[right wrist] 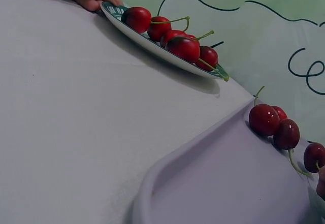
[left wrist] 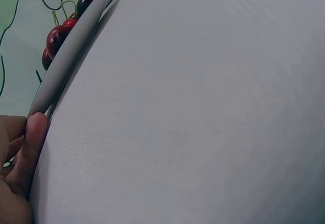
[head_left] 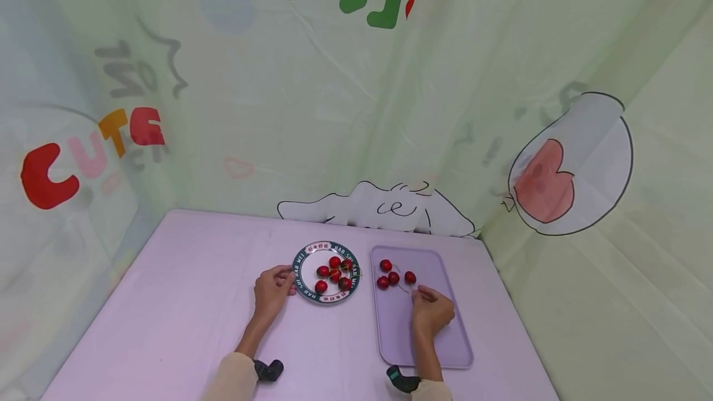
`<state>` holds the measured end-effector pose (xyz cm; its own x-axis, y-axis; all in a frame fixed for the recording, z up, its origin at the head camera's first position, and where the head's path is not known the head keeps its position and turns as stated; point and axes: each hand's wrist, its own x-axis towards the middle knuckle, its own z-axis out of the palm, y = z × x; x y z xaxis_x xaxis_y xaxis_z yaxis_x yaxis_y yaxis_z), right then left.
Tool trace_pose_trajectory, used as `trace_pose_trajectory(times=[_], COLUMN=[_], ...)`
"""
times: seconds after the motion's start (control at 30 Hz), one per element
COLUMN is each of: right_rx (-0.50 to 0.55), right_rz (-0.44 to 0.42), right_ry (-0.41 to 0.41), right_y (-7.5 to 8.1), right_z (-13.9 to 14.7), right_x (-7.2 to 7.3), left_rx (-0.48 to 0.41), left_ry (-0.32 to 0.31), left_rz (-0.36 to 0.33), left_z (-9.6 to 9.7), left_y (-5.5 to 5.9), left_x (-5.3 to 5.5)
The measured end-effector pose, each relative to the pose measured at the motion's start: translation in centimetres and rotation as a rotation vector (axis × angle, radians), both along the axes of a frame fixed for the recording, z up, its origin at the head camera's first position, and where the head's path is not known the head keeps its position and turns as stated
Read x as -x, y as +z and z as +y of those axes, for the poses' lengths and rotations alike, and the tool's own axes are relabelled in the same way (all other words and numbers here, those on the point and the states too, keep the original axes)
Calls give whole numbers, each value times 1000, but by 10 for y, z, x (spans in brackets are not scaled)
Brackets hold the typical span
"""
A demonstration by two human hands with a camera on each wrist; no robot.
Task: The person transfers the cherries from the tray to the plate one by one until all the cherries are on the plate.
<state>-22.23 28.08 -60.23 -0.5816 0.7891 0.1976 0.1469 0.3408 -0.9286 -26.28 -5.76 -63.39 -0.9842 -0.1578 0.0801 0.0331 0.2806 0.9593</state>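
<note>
A round plate [head_left: 298, 286] with a dark green lettered rim carries several red cherries [head_left: 321, 287]. At its left edge my left hand [head_left: 272, 293] pinches the rim; the left wrist view shows the thumb [left wrist: 36, 130] against the plate's edge [left wrist: 71, 56]. Over the purple tray [head_left: 406, 333], my right hand [head_left: 432, 311] pinches the stem of a cherry [head_left: 410, 277] near the tray's middle. Just left of that cherry, three more cherries [head_left: 393, 278] with stems lie on the tray. Only a fingertip [right wrist: 322, 174] of the right hand shows in the right wrist view, beside the cherry [right wrist: 315, 157].
Plate and tray stand side by side on a table with a pale pink cover [head_left: 184, 302], a narrow gap between them. Behind the table hangs a light green printed curtain [head_left: 312, 110], which also closes off both sides. The tray has a raised rim [right wrist: 152, 178].
</note>
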Motion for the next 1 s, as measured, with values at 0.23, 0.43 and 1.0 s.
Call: trace_pose_trajectory(times=[0.23,0.43,1.0], right_rx=[26,50,62], right_rz=[25,71,173], right_ry=[5,13,144], right_y=[2,6,14], right_z=[1,-1,-12], right_x=[0,1,8], left_rx=[-13,-12,-3], left_ry=[5,5,5], left_rz=[-4,-14,-6], left_z=[0,0,0], left_y=[0,0,0], left_x=[0,2,0])
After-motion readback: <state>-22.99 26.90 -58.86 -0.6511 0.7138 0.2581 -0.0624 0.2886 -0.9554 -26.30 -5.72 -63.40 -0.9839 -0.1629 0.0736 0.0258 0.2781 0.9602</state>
